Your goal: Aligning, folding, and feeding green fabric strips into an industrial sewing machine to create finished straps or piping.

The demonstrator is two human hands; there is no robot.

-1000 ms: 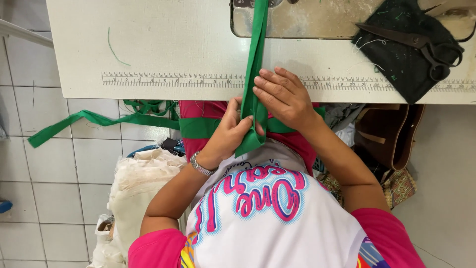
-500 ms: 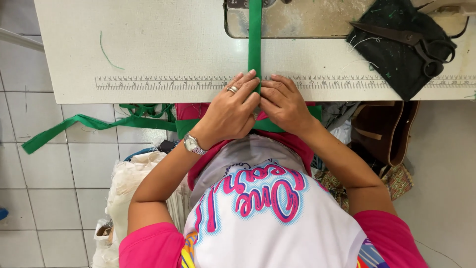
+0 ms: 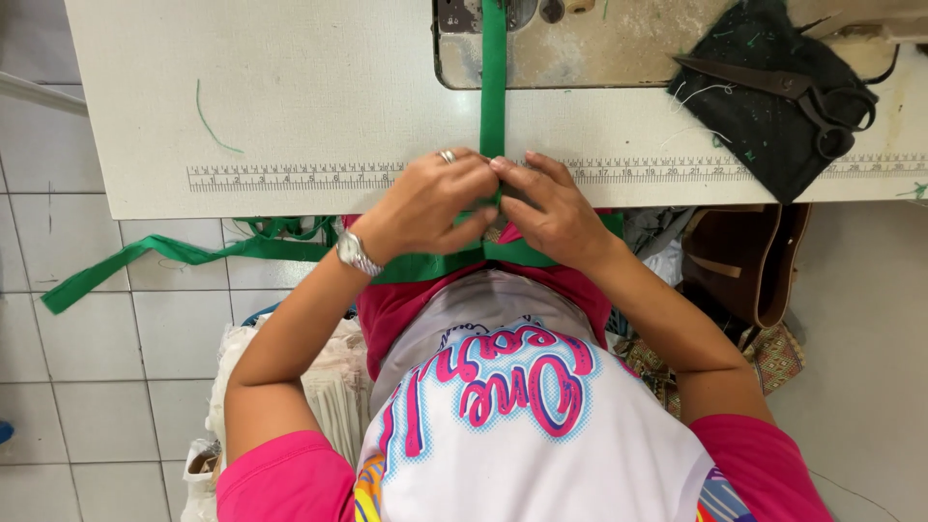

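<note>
So both hands, left hand (image 3: 425,208) and right hand (image 3: 551,208), are pinched together on the green strip (image 3: 494,106) at the tabletop (image 3: 290,87) edge, folding it; next it probably needs steady feeding toward the sewing machine (image 3: 580,39).

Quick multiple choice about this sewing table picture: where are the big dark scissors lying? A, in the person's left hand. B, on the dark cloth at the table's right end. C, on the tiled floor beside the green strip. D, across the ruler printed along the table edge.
B: the scissors rest on the dark cloth at the right end of the table, apart from both hands, which pinch the green strip.
</note>
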